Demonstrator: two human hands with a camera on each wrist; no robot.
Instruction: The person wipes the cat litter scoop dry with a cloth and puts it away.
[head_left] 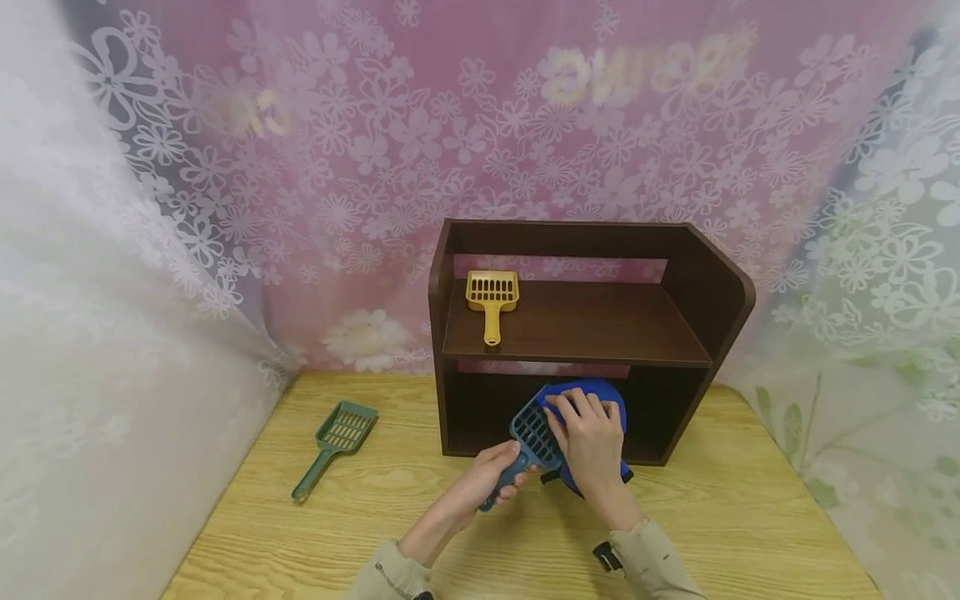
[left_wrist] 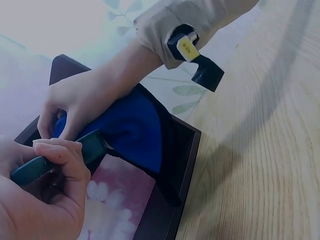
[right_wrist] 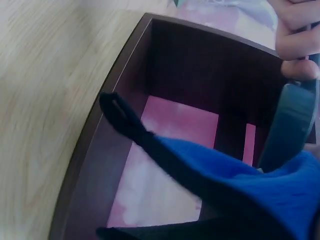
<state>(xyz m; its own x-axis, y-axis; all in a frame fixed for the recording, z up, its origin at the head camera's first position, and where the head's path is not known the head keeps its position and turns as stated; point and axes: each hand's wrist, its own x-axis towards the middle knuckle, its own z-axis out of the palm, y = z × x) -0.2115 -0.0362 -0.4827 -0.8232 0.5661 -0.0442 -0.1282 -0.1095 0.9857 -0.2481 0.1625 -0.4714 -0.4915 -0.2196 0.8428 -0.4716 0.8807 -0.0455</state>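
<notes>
My left hand [head_left: 491,477] grips the handle of a dark teal litter scoop [head_left: 522,460], its slotted pan tilted up in front of the shelf's lower compartment. A blue cloth [head_left: 611,398] with black trim and a black loop is in my right hand [head_left: 592,442], whose bent fingers hold it against the pan's upper right edge. Part of the cloth hangs below that hand. In the left wrist view, the blue cloth [left_wrist: 132,125] spreads behind the scoop. From the right wrist, the scoop's side [right_wrist: 287,127] shows right beside the cloth.
A dark brown two-tier shelf [head_left: 585,321] stands at the back of the wooden table [head_left: 375,533]. On its upper board lies a yellow litter scoop [head_left: 492,310]. A green litter scoop [head_left: 327,453] lies on the table at left. Flowered curtains [head_left: 360,183] surround the table.
</notes>
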